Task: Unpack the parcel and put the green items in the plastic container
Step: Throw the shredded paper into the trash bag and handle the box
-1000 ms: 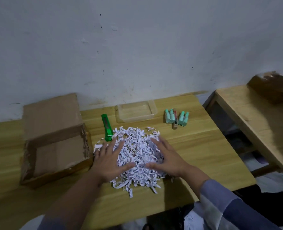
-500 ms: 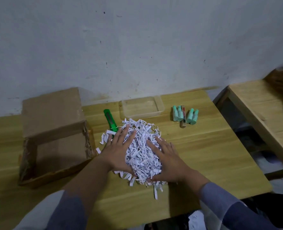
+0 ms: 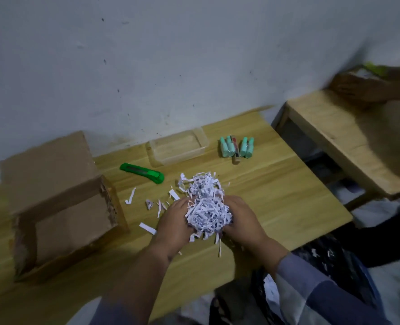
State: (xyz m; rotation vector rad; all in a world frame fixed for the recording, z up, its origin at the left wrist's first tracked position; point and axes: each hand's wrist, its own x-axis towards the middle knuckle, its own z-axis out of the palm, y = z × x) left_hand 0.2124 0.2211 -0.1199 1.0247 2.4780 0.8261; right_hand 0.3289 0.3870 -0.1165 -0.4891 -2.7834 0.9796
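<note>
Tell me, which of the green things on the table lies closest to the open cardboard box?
The green utility knife. It lies alone, a long flat bright-green tool between the cardboard box and the clear plastic container; the pale mint-green tubes sit grouped beyond the container's far side.

Two bare hands are seen, the left hand (image 3: 174, 227) and the right hand (image 3: 243, 222). No rings or watch are worn. A blue-grey sleeve (image 3: 323, 299) with big, soft checks is worn on the right arm. A blurry bit of the same cloth is seen low on the left arm.
</note>
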